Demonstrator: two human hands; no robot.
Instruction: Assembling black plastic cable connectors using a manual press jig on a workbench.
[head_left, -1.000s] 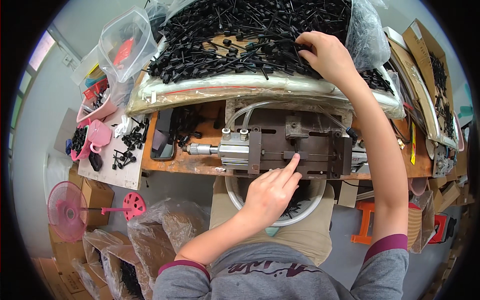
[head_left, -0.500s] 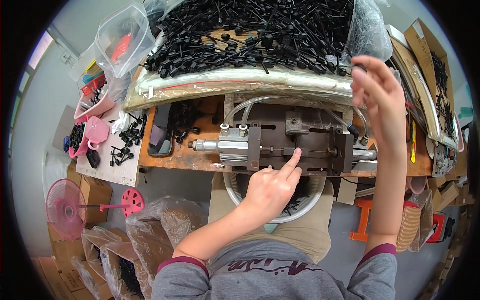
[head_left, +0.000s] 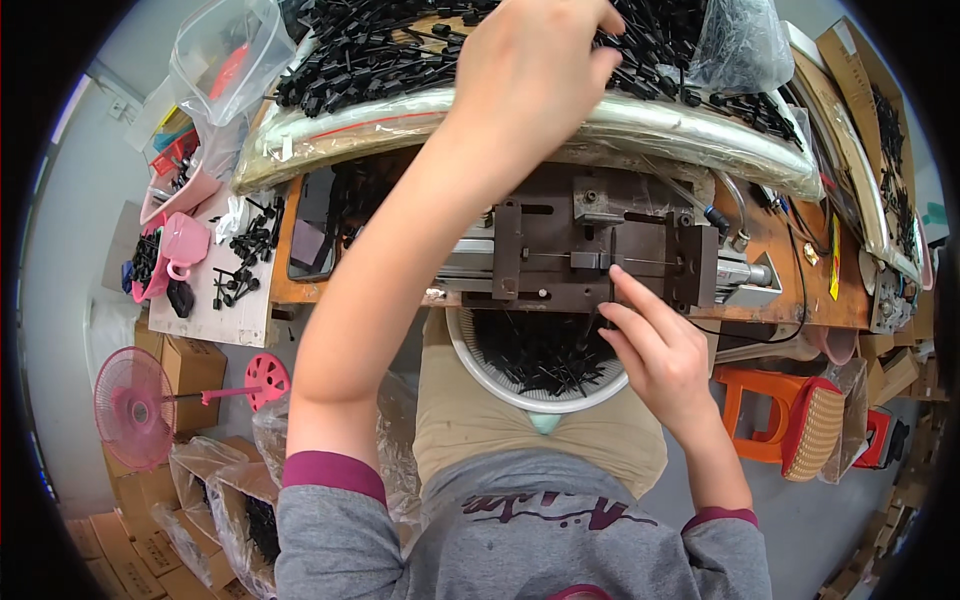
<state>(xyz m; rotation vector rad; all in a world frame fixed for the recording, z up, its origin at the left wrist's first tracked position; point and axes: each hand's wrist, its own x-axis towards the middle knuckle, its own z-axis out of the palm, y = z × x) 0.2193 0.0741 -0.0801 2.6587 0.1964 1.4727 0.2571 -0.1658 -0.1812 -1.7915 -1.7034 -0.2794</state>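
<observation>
My left hand [head_left: 530,60] is over the heap of black stemmed plastic parts [head_left: 370,70] at the back. Its thumb and forefinger are apart; the other fingers are hidden by the hand and the top edge. At the dark metal fixture [head_left: 560,210] my right hand [head_left: 665,355] has its forefinger against a thin black stemmed part [head_left: 613,245]. This part stands across a small block [head_left: 588,261] in the fixture's middle. The right middle finger and thumb curl in close to the part's near end. Below, a white basket [head_left: 480,385] holds more black parts.
Clear air tubes [head_left: 738,205] run to the fixture's cylinders. A phone [head_left: 312,230] lies left of it. Further left are a pink cup [head_left: 185,243], loose parts and a pink fan [head_left: 135,408]. An orange stool [head_left: 745,415] stands on the right.
My left hand has left the fixture and swung up over the heap. My right hand has come down from the heap's right side to the fixture's middle. The basket is more exposed.
</observation>
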